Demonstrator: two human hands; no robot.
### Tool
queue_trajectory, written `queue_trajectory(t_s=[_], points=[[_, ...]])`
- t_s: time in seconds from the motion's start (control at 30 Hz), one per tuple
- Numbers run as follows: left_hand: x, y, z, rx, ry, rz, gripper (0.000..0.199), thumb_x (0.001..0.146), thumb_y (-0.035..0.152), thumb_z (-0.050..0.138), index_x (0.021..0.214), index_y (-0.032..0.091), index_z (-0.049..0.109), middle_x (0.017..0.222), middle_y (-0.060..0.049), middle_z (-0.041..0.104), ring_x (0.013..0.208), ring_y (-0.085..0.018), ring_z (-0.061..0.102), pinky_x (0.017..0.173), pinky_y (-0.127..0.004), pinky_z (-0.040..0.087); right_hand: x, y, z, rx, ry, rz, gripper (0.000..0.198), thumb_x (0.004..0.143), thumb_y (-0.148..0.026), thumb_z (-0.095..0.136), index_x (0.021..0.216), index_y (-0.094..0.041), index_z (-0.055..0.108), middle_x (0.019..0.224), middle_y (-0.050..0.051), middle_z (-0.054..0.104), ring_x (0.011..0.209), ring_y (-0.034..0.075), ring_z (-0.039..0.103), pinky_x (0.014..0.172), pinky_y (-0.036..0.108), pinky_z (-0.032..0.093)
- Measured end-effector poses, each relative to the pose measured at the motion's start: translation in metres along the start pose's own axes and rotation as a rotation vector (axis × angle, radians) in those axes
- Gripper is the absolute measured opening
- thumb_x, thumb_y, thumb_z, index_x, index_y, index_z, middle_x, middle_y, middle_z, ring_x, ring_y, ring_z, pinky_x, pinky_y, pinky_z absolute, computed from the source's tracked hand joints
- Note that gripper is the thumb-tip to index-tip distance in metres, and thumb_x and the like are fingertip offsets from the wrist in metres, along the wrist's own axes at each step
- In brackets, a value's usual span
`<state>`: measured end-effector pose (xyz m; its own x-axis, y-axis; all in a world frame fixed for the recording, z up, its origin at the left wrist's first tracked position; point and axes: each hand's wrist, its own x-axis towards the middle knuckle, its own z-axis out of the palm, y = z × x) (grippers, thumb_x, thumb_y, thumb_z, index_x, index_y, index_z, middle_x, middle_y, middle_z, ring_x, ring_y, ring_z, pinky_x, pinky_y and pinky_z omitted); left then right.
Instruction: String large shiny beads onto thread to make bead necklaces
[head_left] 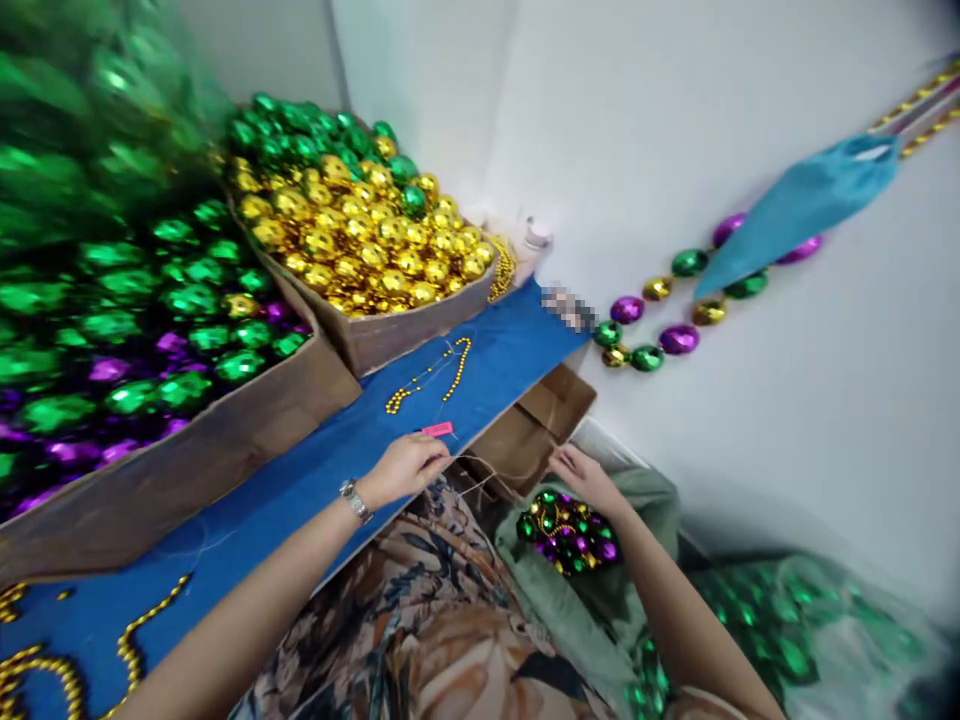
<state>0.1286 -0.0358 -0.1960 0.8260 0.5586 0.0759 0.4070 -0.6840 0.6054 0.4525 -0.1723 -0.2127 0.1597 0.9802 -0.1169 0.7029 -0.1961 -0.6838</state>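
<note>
Looked like mid-stringing: left hand [405, 467] pinched thin thread at the blue table's [300, 480] near edge by a pink tag [437, 430], right hand [583, 472], fingers loosely open, rested above the mixed beads [568, 532], probably picking next.

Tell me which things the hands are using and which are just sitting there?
In use:
- left hand at the pink tag
- thin thread
- right hand by the pile of mixed beads

Just lying about:
- box of gold balls
- box of green and purple balls
- small gold bead strand
- garland on the wall
- teal cloth
</note>
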Motion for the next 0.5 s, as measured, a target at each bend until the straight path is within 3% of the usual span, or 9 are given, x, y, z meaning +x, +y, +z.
queue_trajectory(t_s=[0.1, 0.23, 0.5], points=[[0.005, 0.004, 0.027, 0.047, -0.051, -0.005, 0.024, 0.093, 0.028, 0.047, 0.09, 0.02, 0.069, 0.085, -0.006, 0.072, 0.081, -0.018, 0.065, 0.077, -0.028, 0.046, -0.015, 0.014, 0.018, -0.128, 0.002, 0.042, 0.039, 0.089, -0.054, 0.048, 0.097, -0.017, 0.057, 0.088, 0.008, 0.061, 0.076, 0.02, 0.059, 0.069, 0.032, 0.048], [0.009, 0.007, 0.043, 0.055, -0.073, -0.041, 0.027, 0.094, 0.028, 0.044, 0.091, 0.02, 0.069, 0.09, -0.007, 0.073, 0.085, -0.02, 0.066, 0.077, -0.029, 0.046, -0.016, -0.004, 0.045, -0.229, -0.096, -0.039, 0.034, 0.096, -0.042, 0.042, 0.117, -0.02, 0.058, 0.108, 0.009, 0.063, 0.097, 0.019, 0.061, 0.084, 0.029, 0.046], [0.012, 0.015, 0.042, 0.053, -0.067, -0.071, 0.024, 0.093, 0.024, 0.046, 0.091, 0.021, 0.07, 0.091, -0.005, 0.074, 0.086, -0.02, 0.067, 0.076, -0.027, 0.045, -0.001, -0.033, 0.079, -0.376, -0.24, -0.175, 0.039, 0.099, -0.048, 0.037, 0.124, -0.026, 0.057, 0.107, 0.006, 0.064, 0.095, 0.017, 0.064, 0.077, 0.023, 0.047]])
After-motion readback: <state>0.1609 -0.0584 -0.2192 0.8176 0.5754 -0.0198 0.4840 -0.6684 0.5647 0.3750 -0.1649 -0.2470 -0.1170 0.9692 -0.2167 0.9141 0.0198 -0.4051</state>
